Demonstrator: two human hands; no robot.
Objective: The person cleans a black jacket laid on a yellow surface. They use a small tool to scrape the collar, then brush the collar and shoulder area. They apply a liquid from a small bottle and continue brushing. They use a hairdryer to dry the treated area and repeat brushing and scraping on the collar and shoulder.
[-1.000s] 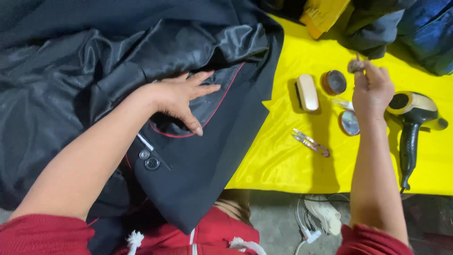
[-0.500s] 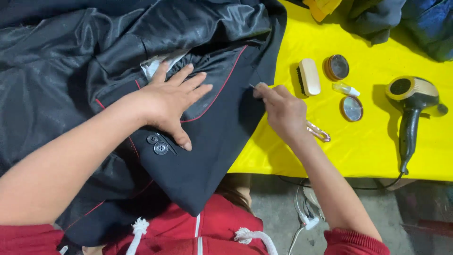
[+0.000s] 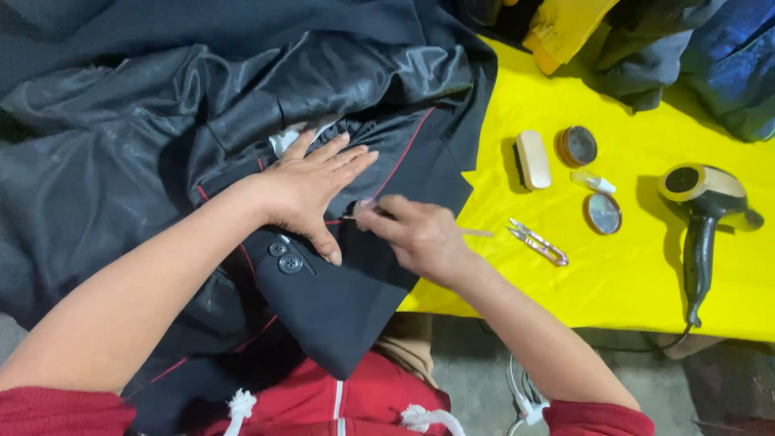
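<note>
On yellow table (image 3: 646, 274) | brush (image 3: 533, 159), tins (image 3: 578, 145), hairdryer (image 3: 701, 211) beside jacket (image 3: 355, 282)

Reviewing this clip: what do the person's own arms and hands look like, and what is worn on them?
Both forearms are bare, with red sleeves pushed up near the elbows. The left hand and right hand wear no gloves, and no rings or watch are visible. White drawstring cords hang from the matching red top at the bottom of the head view.

On the yellow table (image 3: 646, 274): a brush (image 3: 533, 159), 2 round tins (image 3: 578, 145), snips (image 3: 538, 243) and a hair dryer (image 3: 701, 211) lying flat; crumpled clothes (image 3: 678, 56) heaped beyond
</note>
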